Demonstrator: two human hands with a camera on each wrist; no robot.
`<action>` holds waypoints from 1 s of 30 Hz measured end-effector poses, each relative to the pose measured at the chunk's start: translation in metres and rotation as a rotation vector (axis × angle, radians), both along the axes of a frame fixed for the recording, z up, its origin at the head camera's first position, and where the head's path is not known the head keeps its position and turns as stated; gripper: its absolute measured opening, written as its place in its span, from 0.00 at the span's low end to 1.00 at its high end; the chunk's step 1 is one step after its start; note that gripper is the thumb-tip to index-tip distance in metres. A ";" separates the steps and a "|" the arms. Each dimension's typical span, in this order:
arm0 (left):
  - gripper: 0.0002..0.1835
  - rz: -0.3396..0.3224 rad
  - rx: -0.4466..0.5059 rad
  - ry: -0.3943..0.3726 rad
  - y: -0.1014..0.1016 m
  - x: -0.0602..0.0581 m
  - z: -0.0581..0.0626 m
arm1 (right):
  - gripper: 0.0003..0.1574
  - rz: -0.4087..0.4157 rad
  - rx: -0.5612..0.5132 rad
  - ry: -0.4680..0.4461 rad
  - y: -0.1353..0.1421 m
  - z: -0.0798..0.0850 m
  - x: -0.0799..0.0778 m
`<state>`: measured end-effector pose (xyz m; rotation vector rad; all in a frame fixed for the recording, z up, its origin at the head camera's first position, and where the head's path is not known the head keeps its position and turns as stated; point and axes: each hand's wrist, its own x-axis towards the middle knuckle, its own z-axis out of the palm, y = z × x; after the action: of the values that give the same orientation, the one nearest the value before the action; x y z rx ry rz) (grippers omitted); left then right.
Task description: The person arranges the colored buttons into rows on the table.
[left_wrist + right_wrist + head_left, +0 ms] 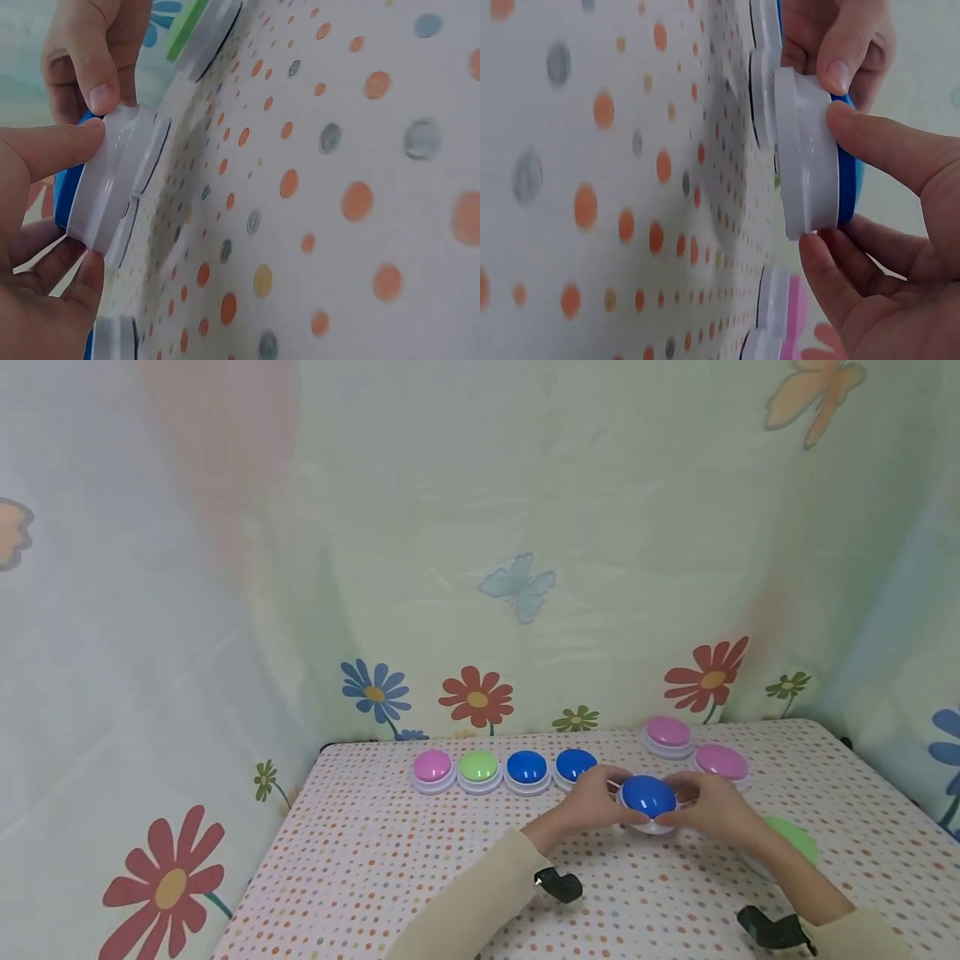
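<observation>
A blue push button [648,795] with a white round base is held between both hands above the dotted tabletop. My left hand [600,799] grips its left side, thumb at the near edge and fingers round the far side. Opposite it, my right hand [708,806] grips the right side in the same way. In the left wrist view the white base [112,180] shows side-on, clear of the cloth. The right wrist view shows the button's blue dome [847,184] facing away from the table, with both thumbs close together at the rim.
Left of the hands, a row holds a pink button [432,767], a green button [478,767] and two blue buttons [527,767]. Two pink buttons [668,732] stand at the back right. A green button [795,839] is partly behind the right forearm. A flowered curtain [480,527] surrounds the table.
</observation>
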<state>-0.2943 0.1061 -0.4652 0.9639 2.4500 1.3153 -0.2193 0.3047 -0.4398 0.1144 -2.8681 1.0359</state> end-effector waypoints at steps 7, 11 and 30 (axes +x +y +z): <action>0.34 0.003 0.008 -0.022 -0.032 0.007 0.003 | 0.48 0.003 -0.020 -0.021 -0.027 -0.002 0.000; 0.34 0.019 0.008 -0.031 -0.046 0.008 0.000 | 0.46 0.016 -0.016 -0.007 -0.041 -0.004 -0.001; 0.33 0.077 0.020 -0.044 -0.072 0.000 -0.017 | 0.45 0.020 -0.074 -0.016 -0.069 -0.027 -0.018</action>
<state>-0.2943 0.0340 -0.4818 0.8435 2.4690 1.3723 -0.2370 0.2361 -0.4663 0.1299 -2.8443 1.1505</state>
